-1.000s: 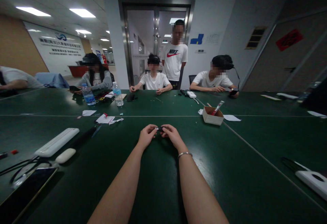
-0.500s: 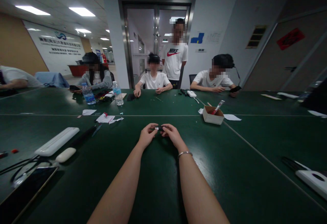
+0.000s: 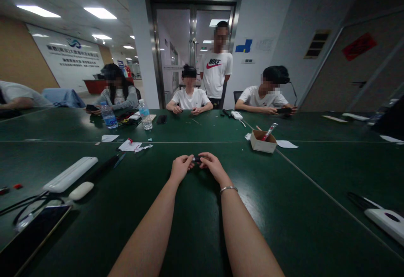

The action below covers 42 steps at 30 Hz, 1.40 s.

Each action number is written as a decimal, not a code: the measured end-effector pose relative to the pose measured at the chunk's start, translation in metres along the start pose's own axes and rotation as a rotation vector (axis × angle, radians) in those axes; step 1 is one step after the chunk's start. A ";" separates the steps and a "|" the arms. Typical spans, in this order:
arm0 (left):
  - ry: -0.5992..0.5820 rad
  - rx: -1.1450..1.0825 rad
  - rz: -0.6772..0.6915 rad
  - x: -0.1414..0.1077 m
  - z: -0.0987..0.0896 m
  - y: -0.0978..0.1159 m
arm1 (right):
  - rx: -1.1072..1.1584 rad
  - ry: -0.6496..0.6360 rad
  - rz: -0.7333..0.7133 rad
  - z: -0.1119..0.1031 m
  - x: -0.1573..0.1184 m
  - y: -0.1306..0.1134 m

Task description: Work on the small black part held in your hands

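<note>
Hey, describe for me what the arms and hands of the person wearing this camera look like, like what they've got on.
Both forearms are bare, with no sleeves in view. The right hand has a slim, silver-coloured bangle at its wrist. The left hand shows no wristwear. Neither wears a glove.

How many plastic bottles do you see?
2: left bottle and right bottle, side by side across the table, left of centre. The blurred right edge may hide more.
</note>
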State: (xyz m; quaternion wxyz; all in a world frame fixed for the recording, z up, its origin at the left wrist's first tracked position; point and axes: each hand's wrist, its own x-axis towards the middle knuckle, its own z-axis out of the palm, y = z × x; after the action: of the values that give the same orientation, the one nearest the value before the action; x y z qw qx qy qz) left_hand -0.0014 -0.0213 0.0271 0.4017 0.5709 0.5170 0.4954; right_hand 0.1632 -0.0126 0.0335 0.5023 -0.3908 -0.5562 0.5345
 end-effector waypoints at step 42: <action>0.119 -0.047 -0.050 0.005 -0.006 -0.004 | 0.028 0.023 -0.002 -0.003 0.005 0.008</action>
State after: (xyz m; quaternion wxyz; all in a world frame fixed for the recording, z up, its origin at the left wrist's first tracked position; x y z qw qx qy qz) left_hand -0.0086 -0.0159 0.0253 0.3957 0.5179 0.5423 0.5302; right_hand 0.1648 -0.0062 0.0258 0.5145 -0.3891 -0.5434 0.5372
